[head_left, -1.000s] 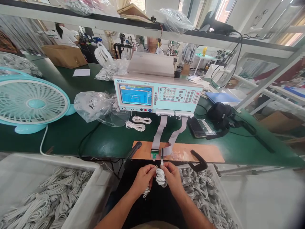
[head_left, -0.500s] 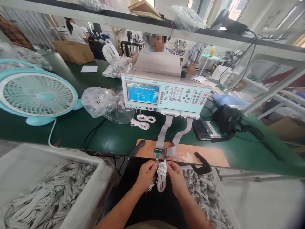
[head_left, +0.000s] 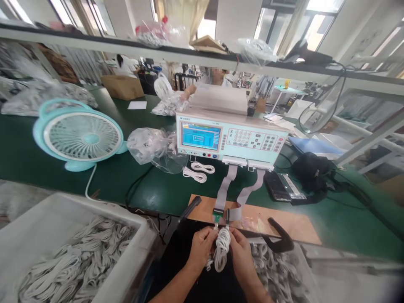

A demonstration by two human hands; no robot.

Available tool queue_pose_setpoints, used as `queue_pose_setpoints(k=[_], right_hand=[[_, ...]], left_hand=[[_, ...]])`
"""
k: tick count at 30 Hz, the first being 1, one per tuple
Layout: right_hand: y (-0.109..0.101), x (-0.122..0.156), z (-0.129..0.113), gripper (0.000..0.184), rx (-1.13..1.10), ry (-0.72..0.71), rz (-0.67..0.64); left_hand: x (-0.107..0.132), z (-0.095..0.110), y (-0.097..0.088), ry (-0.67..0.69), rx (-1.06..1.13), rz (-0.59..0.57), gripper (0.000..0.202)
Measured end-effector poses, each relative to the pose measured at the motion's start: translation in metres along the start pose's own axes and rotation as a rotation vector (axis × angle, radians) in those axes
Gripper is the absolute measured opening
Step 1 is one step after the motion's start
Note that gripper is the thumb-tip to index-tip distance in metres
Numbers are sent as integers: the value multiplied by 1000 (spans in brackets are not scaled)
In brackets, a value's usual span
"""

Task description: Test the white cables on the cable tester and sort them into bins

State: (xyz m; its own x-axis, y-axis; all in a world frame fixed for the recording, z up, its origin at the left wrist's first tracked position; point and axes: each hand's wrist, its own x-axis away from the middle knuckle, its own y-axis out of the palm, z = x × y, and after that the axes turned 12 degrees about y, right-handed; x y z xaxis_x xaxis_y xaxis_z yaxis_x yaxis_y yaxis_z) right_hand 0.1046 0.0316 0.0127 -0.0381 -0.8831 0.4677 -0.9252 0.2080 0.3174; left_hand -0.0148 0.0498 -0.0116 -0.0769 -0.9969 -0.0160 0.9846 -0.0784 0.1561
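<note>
A coiled white cable (head_left: 222, 249) hangs between my two hands at the table's front edge. My left hand (head_left: 202, 247) is closed in a pinch on one plug end of it, just below a small green circuit board (head_left: 216, 217). My right hand (head_left: 242, 250) pinches the cable's other end, under the black connector (head_left: 227, 215) of the second ribbon cable (head_left: 242, 200). Both plugs appear to meet the connectors, but my fingertips partly hide them. Grey ribbon cables lead up to a white tester (head_left: 252, 141) with a lit blue screen.
Two coiled white cables (head_left: 198, 171) lie before the tester. A blue fan (head_left: 83, 136) and bagged cables (head_left: 147, 145) stand left. Black clamps (head_left: 279, 235) hold a copper-coloured board (head_left: 296, 229). White bins (head_left: 126, 256) of cables flank my lap. A co-worker sits behind the tester.
My view has tilted up and swung left, so everything sits lower and further right. Both hands keep their pinch on the cable ends at the connectors.
</note>
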Motion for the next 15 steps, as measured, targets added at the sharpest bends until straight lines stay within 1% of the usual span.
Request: queue_pose_setpoints(k=[4, 9, 12, 15], right_hand=[[0, -1, 2, 33, -54, 23, 1], [-6, -15, 14, 38, -54, 2, 18], [-5, -22, 20, 41, -88, -31, 68], [-3, -23, 21, 43, -148, -16, 92]], left_hand=[[-5, -6, 1, 42, -16, -1, 46], [-11, -11, 2, 69, -27, 15, 53], [-13, -9, 2, 73, -6, 1, 51], [-16, -4, 2, 88, 10, -39, 49]])
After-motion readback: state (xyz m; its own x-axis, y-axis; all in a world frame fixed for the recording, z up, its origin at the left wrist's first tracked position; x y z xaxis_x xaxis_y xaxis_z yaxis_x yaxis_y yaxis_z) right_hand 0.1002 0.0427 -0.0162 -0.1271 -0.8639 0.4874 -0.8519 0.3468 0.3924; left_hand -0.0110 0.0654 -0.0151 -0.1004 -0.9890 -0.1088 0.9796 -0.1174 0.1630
